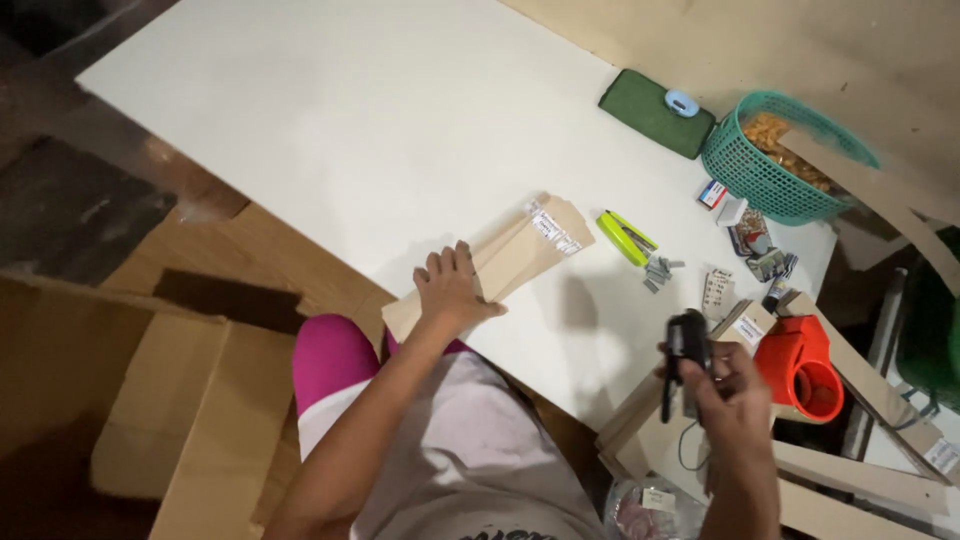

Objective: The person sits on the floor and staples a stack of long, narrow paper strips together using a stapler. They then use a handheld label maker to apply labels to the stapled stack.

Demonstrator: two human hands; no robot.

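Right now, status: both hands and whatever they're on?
Left hand flat on folded cardboard piece. Right hand gripping black stapler. Green stapler and loose staples lie between.

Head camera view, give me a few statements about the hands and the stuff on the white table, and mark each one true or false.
1. The left hand lies flat on a folded tan cardboard piece. True.
2. The right hand holds a green stapler. False: it grips a black tool; the green stapler lies on the white table.
3. The teal basket sits at the table's far right corner. True.
4. The orange tape dispenser is in the left hand. False: it rests beside the right hand, held by neither.
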